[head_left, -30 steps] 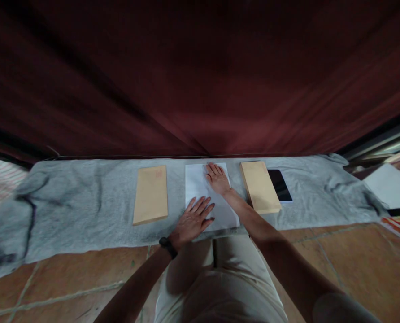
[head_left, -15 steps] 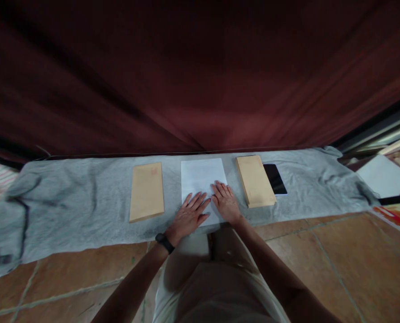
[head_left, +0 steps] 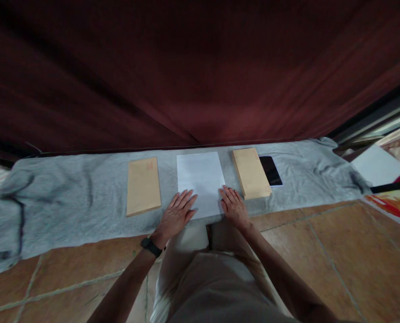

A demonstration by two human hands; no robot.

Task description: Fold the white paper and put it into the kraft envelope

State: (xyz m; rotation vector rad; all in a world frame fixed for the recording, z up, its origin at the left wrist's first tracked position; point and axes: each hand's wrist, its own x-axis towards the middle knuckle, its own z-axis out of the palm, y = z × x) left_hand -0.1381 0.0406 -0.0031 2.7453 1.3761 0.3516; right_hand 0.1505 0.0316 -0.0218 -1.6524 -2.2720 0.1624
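— Since both hands lie flat and open at the near corners of the white sheet [head_left: 200,181], what could go wrong?

— Nothing is gripped. The left hand [head_left: 176,216] rests palm down on the near left corner, the right hand [head_left: 234,207] on the near right corner, fingers spread. The sheet lies on a grey cloth [head_left: 68,197], and I'd judge the cloth to be the weak point: it is soft and already rumpled at its ends, so a sideways press could drag cloth and sheet together and crease the paper.

— Anything else close by?

— The right-hand envelope stack [head_left: 251,172] sits just beside the sheet's right edge; a stray wrist might nudge it onto the phone [head_left: 270,170] touching its far side.

— And the count?

— One white sheet, in the middle. Two tan envelope piles: the one named, and a thinner envelope [head_left: 143,185] to the left, apart from the sheet. One dark phone. One cloth. One wristband [head_left: 150,246], on the left wrist.
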